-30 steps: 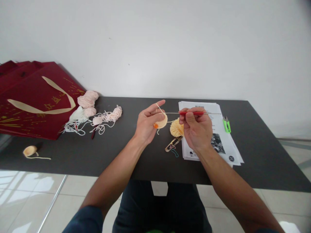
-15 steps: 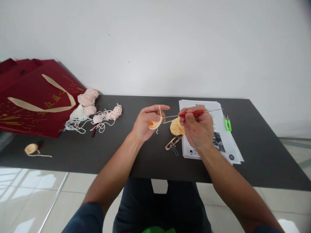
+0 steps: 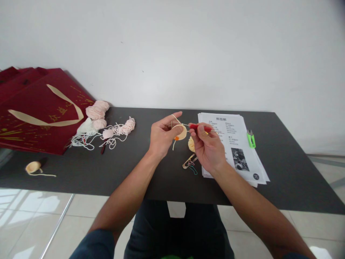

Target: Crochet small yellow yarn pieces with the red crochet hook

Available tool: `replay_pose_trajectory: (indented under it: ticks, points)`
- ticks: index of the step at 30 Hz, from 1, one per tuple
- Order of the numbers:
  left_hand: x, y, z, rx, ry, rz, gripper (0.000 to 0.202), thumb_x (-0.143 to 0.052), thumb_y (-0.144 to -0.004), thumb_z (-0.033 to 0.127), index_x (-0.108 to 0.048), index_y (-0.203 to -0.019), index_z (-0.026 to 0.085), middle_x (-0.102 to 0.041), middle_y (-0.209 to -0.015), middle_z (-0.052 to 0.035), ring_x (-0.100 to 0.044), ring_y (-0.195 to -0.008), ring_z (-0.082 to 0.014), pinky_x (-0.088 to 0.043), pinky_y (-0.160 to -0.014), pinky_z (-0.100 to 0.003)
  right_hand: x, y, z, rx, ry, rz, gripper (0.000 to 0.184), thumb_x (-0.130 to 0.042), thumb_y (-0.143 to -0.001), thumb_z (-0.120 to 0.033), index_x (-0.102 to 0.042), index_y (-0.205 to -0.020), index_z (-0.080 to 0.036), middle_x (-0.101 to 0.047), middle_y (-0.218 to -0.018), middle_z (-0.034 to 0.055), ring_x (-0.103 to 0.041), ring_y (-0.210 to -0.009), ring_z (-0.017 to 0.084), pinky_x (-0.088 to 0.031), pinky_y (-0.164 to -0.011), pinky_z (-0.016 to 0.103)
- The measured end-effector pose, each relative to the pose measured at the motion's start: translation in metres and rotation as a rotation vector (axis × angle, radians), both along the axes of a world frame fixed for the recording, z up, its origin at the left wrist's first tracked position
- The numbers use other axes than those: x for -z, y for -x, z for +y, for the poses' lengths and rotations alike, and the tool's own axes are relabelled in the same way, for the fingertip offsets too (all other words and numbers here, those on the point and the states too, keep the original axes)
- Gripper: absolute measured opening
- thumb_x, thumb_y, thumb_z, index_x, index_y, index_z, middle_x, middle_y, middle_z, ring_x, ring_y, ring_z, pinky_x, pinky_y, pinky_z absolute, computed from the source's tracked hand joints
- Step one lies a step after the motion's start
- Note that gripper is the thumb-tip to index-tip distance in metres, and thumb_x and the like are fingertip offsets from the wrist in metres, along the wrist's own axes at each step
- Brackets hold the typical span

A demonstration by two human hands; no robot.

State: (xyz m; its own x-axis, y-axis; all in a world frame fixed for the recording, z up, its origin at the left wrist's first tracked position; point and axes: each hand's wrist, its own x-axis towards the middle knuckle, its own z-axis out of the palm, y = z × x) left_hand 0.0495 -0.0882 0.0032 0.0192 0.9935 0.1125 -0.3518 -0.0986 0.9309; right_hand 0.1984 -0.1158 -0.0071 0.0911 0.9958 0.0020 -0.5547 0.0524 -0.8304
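My left hand (image 3: 161, 138) pinches a small round cream crochet piece (image 3: 182, 133) above the dark table (image 3: 134, 172), with yarn looped over its raised forefinger. An orange marker hangs at the piece's lower edge. My right hand (image 3: 206, 147) grips a red-handled crochet hook (image 3: 201, 127), its metal tip at the piece's top edge. A cream yarn ball (image 3: 191, 144) lies on the table just behind my right hand, partly hidden by it.
A stack of printed sheets (image 3: 237, 144) lies to the right, green snips (image 3: 251, 139) beside it. A metal clip with markers (image 3: 190, 162) rests below my hands. Pink and white yarn bundles (image 3: 102, 126), a red gift bag (image 3: 40, 111) and a small cream crochet cup (image 3: 33, 167) are at left.
My right hand has moved left, bringing the hook's tip up to the crochet piece. My left hand turned the piece back upright and raised its forefinger.
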Motion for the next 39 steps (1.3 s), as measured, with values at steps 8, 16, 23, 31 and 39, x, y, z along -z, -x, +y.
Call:
replay_pose_trajectory:
  ticks: [8, 16, 23, 31, 39]
  points:
    - [0.002, -0.006, -0.003, -0.017, 0.030, 0.006, 0.063, -0.084, -0.069, 0.018, -0.071, -0.131, 0.021, -0.075, -0.081, 0.0001, -0.062, -0.065, -0.0096, -0.051, -0.064, -0.024, 0.003, 0.004, -0.001, 0.041, -0.034, -0.052, 0.010, -0.077, -0.091, -0.035, -0.074, -0.095, -0.028, -0.082, -0.099, -0.0035, -0.076, -0.081, 0.008, -0.067, -0.086, 0.024]
    - [0.000, -0.011, -0.007, -0.055, -0.002, 0.023, 0.052, -0.080, -0.068, 0.013, -0.077, -0.119, 0.023, -0.065, -0.079, 0.0038, -0.057, -0.063, -0.0077, -0.047, -0.060, -0.022, 0.000, 0.006, -0.002, 0.052, -0.069, -0.012, 0.011, -0.079, -0.088, -0.033, -0.071, -0.090, -0.026, -0.080, -0.094, -0.0032, -0.072, -0.075, 0.007, -0.064, -0.077, 0.022]
    - [0.002, -0.008, -0.006, -0.085, -0.049, 0.023, 0.049, -0.078, -0.068, 0.010, -0.078, -0.115, 0.023, -0.061, -0.076, 0.0052, -0.052, -0.061, -0.0066, -0.044, -0.057, -0.022, -0.004, 0.001, -0.003, 0.127, -0.199, -0.054, 0.014, -0.083, -0.085, -0.030, -0.071, -0.088, -0.025, -0.078, -0.091, -0.0020, -0.067, -0.072, 0.009, -0.057, -0.067, 0.022]
    - [0.003, -0.008, -0.006, -0.116, -0.071, 0.021, 0.046, -0.075, -0.070, 0.009, -0.078, -0.113, 0.023, -0.063, -0.075, 0.0044, -0.052, -0.061, -0.0066, -0.044, -0.058, -0.021, 0.000, -0.006, -0.002, 0.222, -0.330, -0.202, 0.011, -0.080, -0.087, -0.028, -0.070, -0.088, -0.025, -0.077, -0.091, -0.0001, -0.066, -0.069, 0.011, -0.053, -0.064, 0.026]
    - [0.002, -0.008, -0.007, -0.132, -0.062, 0.000, 0.044, -0.076, -0.069, 0.010, -0.078, -0.111, 0.022, -0.065, -0.077, 0.0036, -0.053, -0.062, -0.0070, -0.044, -0.058, -0.021, 0.005, -0.006, -0.002, 0.280, -0.374, -0.292, 0.010, -0.079, -0.088, -0.027, -0.070, -0.089, -0.025, -0.077, -0.093, 0.0008, -0.067, -0.068, 0.011, -0.055, -0.064, 0.028]
